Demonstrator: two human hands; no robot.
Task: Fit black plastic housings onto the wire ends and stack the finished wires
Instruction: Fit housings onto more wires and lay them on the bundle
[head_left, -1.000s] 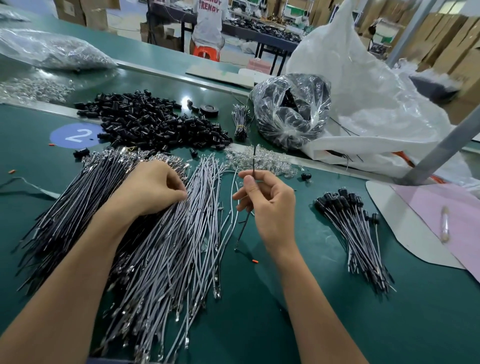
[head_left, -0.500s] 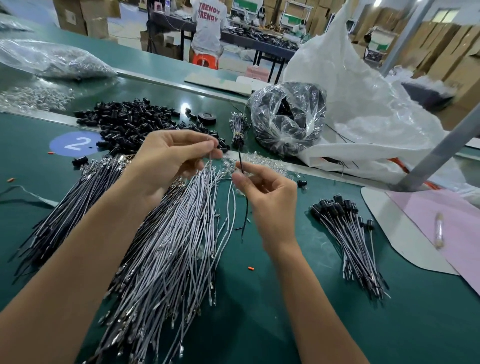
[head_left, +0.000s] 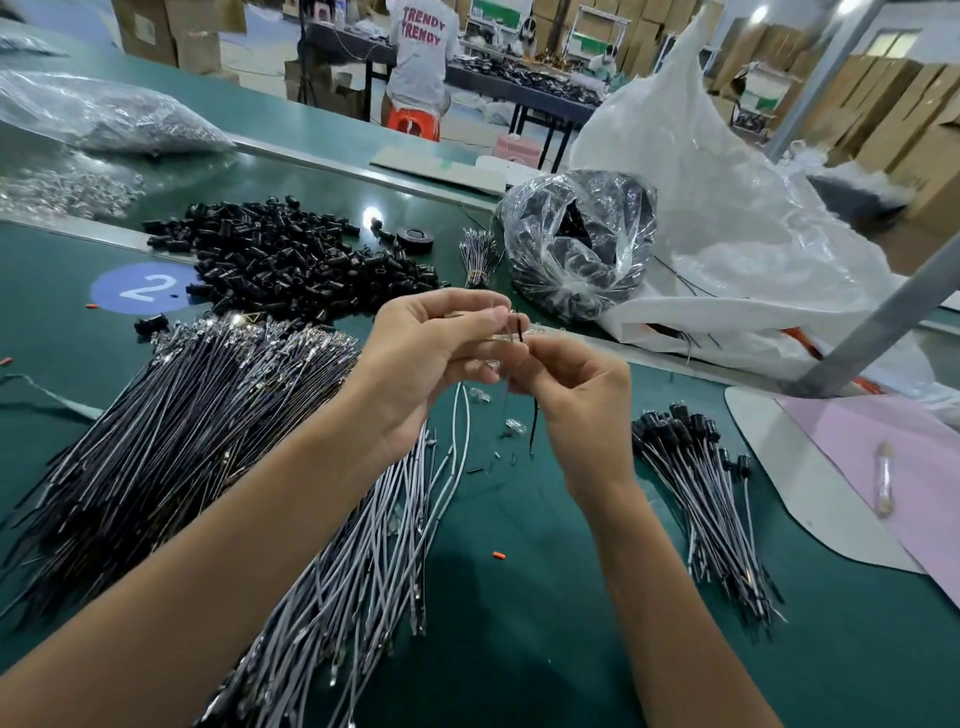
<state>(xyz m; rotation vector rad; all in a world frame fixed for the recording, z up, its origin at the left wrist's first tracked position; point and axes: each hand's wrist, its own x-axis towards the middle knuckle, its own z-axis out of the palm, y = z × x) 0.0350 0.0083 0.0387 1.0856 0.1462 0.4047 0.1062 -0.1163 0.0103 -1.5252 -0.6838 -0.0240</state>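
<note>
My left hand (head_left: 431, 353) and my right hand (head_left: 576, 410) meet above the green table (head_left: 545, 597). A thin black wire (head_left: 533, 426) is pinched in my right fingers, its tip standing up between both hands and its tail hanging down. My left fingertips pinch a thin grey wire (head_left: 460, 421) at the same spot. Loose black housings (head_left: 291, 260) lie heaped at the back left. Dark wires (head_left: 182, 415) fan out at the left, with grey wires (head_left: 363, 545) beneath my left forearm. Finished wires with black housings (head_left: 696, 493) are stacked at the right.
A clear bag of black parts (head_left: 576, 249) and a big white bag (head_left: 727, 208) stand behind my hands. A slanted metal post (head_left: 883, 312) and a pink sheet (head_left: 883, 467) lie to the right. A tape roll (head_left: 415, 236) and a small wire bundle (head_left: 478, 254) sit nearby.
My left hand has risen off the wire pile with a grey wire and moved right to meet my right hand. My right hand kept hold of the black wire and lifted slightly.
</note>
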